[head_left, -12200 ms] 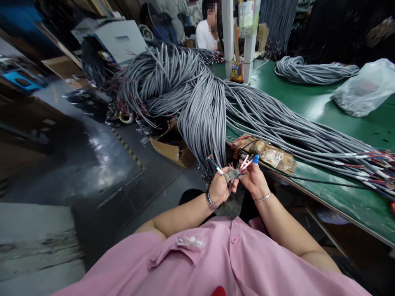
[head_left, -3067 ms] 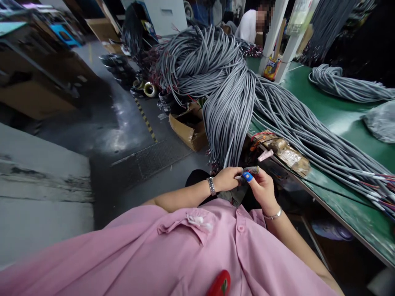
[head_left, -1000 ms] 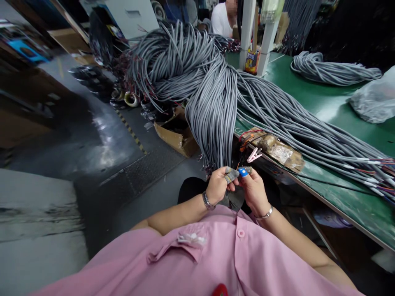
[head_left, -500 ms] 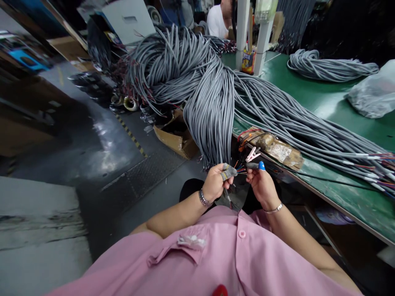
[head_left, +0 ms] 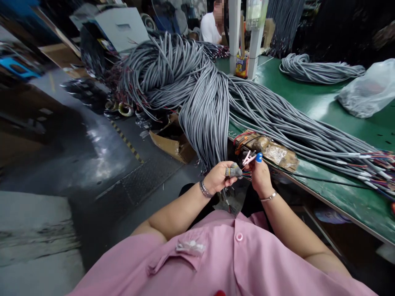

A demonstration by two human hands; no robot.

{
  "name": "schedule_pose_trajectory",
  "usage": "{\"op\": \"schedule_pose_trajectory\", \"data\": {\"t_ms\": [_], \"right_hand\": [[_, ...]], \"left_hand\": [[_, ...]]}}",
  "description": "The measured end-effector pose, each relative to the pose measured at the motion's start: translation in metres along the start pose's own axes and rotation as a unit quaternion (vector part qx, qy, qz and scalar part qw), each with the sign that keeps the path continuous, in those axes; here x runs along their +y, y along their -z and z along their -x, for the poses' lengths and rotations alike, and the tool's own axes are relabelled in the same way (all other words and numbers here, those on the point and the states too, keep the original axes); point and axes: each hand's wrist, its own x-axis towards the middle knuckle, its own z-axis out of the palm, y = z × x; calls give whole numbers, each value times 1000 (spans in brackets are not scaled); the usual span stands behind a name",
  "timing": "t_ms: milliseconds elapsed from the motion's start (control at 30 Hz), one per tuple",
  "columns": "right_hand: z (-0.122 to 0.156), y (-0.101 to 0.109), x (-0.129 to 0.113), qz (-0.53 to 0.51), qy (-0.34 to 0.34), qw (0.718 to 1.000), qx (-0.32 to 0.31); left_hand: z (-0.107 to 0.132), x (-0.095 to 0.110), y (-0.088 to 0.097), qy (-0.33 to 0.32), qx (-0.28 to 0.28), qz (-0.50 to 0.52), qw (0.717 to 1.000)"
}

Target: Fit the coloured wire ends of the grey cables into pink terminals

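Note:
My left hand point(head_left: 220, 177), with grey finger covers, is closed on the thin coloured wires point(head_left: 246, 174) at a cable end. The wires fan out to the right from its fingertips. My right hand point(head_left: 261, 174), with a blue cover on the thumb, is held close to the wire tips. Its fingers look pinched, partly hidden behind the thumb and a pink clip point(head_left: 247, 158); what they hold cannot be made out. Just beyond is a taped brown block point(head_left: 282, 156) at the table edge. A thick bundle of grey cables point(head_left: 205, 119) hangs down beyond my left hand.
Grey cables with stripped ends point(head_left: 327, 135) stretch along the green table point(head_left: 311, 102). A coiled bundle point(head_left: 321, 70) and a plastic bag point(head_left: 367, 88) lie farther back. An open carton point(head_left: 169, 144) stands on the floor at left. A person point(head_left: 211, 26) is behind the posts point(head_left: 234, 37).
My right hand has risen slightly, its thumb now beside the pink clip. My left hand has shifted a little right with the wires. The whole view has moved slightly.

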Motion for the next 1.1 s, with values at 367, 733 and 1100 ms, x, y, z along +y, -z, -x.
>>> {"op": "schedule_pose_trajectory", "data": {"t_ms": [367, 733, 1100], "right_hand": [[-9, -8, 6, -197, -89, 976, 3], [4, -4, -8, -263, -169, 946, -87], [6, -7, -5, -248, -102, 962, -42]], "left_hand": [[-6, -12, 3, 13, -15, -20, 1000], [6, -13, -1, -16, 12, -9, 1000], [27, -22, -31, -98, 128, 35, 986]]}}
